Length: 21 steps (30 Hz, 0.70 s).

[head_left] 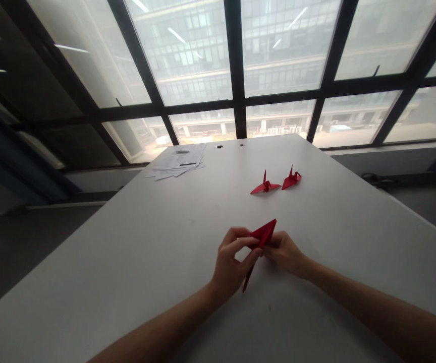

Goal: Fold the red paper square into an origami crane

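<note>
Both hands hold one red folded paper crane (265, 233) just above the white table. My left hand (236, 254) pinches it from the left, thumb and fingers closed on the paper. From the right, my right hand (284, 252) grips its lower right side, with the fingertips partly hidden behind the paper. One pointed end sticks up to the right, and a narrow point hangs down below my left thumb. Beyond the hands, a red paper crane (266, 187) stands on the table, and beside it on the right is another red paper crane (291, 180).
The white table (157, 227) stretches away toward large dark-framed windows (238, 60). Several loose paper sheets (178, 162) lie at its far left, a small object on top. Two round dark spots show near the far edge. Dark cables lie beyond the right edge.
</note>
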### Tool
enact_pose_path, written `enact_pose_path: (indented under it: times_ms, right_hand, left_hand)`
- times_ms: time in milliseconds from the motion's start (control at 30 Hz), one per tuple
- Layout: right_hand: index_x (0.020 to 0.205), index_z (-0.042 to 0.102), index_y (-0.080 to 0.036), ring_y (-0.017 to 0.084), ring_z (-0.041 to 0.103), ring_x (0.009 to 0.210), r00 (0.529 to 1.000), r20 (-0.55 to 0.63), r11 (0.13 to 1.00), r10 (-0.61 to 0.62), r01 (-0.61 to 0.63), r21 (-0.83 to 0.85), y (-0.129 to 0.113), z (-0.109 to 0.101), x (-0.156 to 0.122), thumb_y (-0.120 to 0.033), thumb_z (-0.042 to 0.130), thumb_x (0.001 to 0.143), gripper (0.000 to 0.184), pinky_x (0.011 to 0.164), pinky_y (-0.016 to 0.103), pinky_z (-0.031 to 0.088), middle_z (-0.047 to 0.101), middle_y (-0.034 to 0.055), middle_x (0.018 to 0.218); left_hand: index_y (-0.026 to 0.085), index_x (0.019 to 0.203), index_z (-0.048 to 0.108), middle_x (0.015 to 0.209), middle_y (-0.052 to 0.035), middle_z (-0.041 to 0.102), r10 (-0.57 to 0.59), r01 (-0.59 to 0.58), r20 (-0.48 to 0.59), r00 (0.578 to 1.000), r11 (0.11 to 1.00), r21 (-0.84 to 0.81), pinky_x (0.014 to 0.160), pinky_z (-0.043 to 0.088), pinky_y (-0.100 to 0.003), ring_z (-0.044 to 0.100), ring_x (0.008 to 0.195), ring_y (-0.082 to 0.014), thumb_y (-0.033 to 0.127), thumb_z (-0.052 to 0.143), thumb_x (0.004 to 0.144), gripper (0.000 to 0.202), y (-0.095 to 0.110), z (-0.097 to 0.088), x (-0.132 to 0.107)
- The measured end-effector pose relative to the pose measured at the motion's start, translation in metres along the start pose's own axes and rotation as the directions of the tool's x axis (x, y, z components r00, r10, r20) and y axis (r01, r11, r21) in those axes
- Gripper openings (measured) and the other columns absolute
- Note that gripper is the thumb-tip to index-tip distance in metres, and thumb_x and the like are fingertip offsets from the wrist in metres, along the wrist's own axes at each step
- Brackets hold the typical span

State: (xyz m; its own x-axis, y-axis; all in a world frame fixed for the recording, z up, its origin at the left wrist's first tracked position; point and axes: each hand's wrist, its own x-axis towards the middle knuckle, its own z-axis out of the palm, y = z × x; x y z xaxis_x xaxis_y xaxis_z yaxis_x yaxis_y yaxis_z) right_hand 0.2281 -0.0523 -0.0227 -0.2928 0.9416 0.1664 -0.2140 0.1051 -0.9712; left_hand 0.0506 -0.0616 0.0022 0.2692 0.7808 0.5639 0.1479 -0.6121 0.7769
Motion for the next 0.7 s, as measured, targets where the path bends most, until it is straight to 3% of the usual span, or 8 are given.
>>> enact_pose_path:
  times_ms: [267,467,700]
  right_hand:
    - [0.072,0.072,-0.015,0.013,0.048,0.060,0.999,0.013,0.997,-0.037,0.038,-0.074,0.000,0.002,-0.002,-0.041,0.078,0.077,0.028,0.058,0.026,0.039,0.058,-0.0006,0.062]
    - [0.078,0.072,-0.014,0.014,0.050,0.061,0.997,-0.064,0.986,-0.033,0.022,-0.166,0.003,0.001,-0.001,-0.044,0.074,0.080,0.030,0.058,0.026,0.039,0.059,0.0002,0.064]
    - [0.087,0.073,-0.013,0.013,0.050,0.063,0.997,-0.066,0.989,-0.030,0.020,-0.145,-0.003,0.006,-0.003,-0.045,0.073,0.082,0.032,0.059,0.027,0.041,0.060,0.0005,0.067]
  left_hand:
    - [0.021,0.095,0.076,0.104,-0.0081,0.063,-0.062,0.063,-0.037,0.997,0.998,0.028,0.084,0.053,-0.035,0.062,0.097,-0.0210,0.023,0.066,0.091,0.011,0.002,0.000,0.001]
    - [0.019,0.097,0.074,0.103,-0.0083,0.066,-0.213,0.207,-0.049,0.976,0.973,-0.099,0.075,0.055,-0.030,0.065,0.089,-0.0191,0.028,0.069,0.088,0.013,-0.004,0.001,0.002]
    - [0.019,0.107,0.062,0.087,-0.0035,0.069,-0.328,0.308,-0.036,0.944,0.914,-0.263,0.075,0.057,-0.032,0.067,0.079,-0.0178,0.027,0.077,0.081,0.031,-0.010,0.004,0.000]
